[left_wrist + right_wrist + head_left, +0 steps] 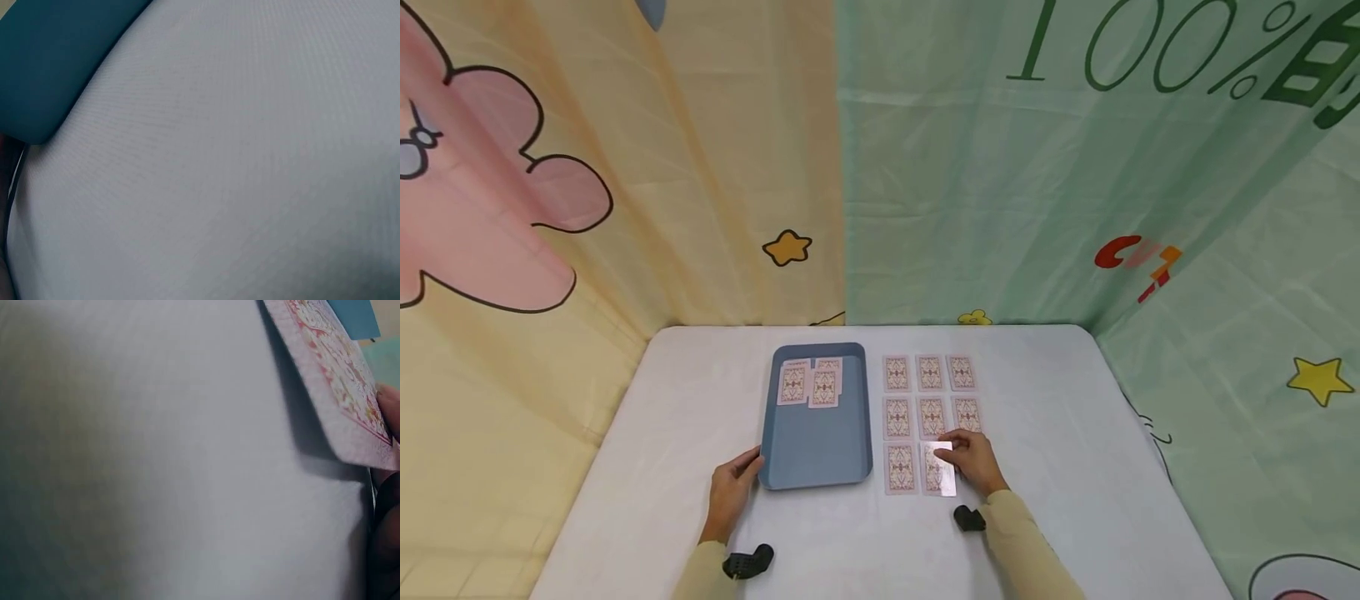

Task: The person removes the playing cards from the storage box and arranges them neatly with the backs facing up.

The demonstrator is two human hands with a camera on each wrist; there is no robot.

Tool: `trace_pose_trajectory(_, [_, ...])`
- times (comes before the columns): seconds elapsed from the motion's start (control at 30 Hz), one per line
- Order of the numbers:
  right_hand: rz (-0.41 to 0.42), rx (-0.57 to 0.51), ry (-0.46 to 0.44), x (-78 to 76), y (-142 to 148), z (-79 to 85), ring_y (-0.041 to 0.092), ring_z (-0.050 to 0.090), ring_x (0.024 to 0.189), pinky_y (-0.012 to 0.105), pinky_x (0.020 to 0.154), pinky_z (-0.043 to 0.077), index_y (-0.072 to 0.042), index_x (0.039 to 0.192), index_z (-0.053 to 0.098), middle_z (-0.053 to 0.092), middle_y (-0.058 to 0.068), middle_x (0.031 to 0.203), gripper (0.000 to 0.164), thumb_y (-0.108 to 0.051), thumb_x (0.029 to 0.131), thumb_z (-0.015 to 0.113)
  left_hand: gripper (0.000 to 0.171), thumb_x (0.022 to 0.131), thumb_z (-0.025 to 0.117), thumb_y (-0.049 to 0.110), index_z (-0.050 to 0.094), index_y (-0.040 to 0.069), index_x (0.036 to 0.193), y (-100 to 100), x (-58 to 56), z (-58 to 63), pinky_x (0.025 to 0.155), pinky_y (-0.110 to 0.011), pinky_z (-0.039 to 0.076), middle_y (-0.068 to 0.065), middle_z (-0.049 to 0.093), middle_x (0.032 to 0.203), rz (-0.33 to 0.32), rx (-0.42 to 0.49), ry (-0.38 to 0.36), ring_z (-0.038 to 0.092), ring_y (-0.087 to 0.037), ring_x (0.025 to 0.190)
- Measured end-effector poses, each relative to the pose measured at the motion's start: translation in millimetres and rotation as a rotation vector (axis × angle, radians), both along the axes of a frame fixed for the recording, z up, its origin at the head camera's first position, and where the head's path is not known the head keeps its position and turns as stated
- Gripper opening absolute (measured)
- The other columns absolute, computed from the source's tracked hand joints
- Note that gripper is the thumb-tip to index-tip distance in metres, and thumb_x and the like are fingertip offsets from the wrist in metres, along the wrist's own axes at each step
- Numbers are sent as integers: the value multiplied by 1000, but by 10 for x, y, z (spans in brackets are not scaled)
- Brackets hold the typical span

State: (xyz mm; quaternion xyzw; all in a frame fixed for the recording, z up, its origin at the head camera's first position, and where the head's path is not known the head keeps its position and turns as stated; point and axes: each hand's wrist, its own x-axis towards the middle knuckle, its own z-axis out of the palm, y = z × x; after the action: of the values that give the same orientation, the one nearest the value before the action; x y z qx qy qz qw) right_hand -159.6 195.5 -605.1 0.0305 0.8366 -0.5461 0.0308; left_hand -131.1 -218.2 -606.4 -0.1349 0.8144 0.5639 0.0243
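My right hand (973,461) pinches a playing card (934,478) between thumb and fingers, at the near row of a card grid. Its patterned pink back faces up and catches a glare. In the right wrist view the card (340,369) is tilted, with one edge raised off the cloth above its shadow. My left hand (730,492) grips the near left edge of a blue-grey tray (816,450); its fingertips are partly hidden at the rim. Overlapping face-down cards (823,389) lie in the tray's far half. The left wrist view shows the tray's corner (56,69).
Several face-down cards (930,373) lie in rows right of the tray, on a white-covered table (1060,417). Printed curtains (962,208) hang behind and beside the table. Black wrist devices (748,562) are on both arms.
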Motion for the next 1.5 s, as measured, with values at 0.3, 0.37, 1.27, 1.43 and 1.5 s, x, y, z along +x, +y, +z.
trace_pose_trajectory(0.3, [-8,139,60,12,-9,-34,10,45,56,22,48,39,-3,91,72,56,0,69,25,-13,72,84,39,96,59,16,58,-4,129,-17,5,-16,82,2,33,-20,57,131,-10,14,6,49,-31,128])
trace_pose_trajectory(0.37, [-17,157,78,8,-11,-39,11,45,58,22,50,39,-3,90,72,56,-1,70,25,-13,71,85,39,96,60,17,59,-4,128,-13,11,-11,81,1,33,-20,57,131,-7,16,13,49,-31,127])
trace_pose_trajectory(1.27, [-55,64,107,22,-112,76,9,44,53,21,47,38,-3,89,72,58,2,71,24,-12,72,85,38,96,61,17,59,-4,128,-15,-1,-18,83,0,34,-21,58,130,1,27,19,55,-19,121])
trace_pose_trajectory(1.43, [-26,56,78,-28,-219,163,8,44,50,21,44,39,-2,92,71,58,3,73,23,-11,74,83,38,96,60,17,59,-4,128,-6,-2,-41,82,1,33,-21,58,130,2,39,28,50,-31,126])
trace_pose_trajectory(1.5, [-16,55,91,-55,-273,195,8,46,51,21,45,40,-1,92,71,59,3,73,23,-10,75,82,38,96,60,16,59,-4,128,-6,0,-42,82,1,33,-21,58,130,3,31,29,50,-31,125])
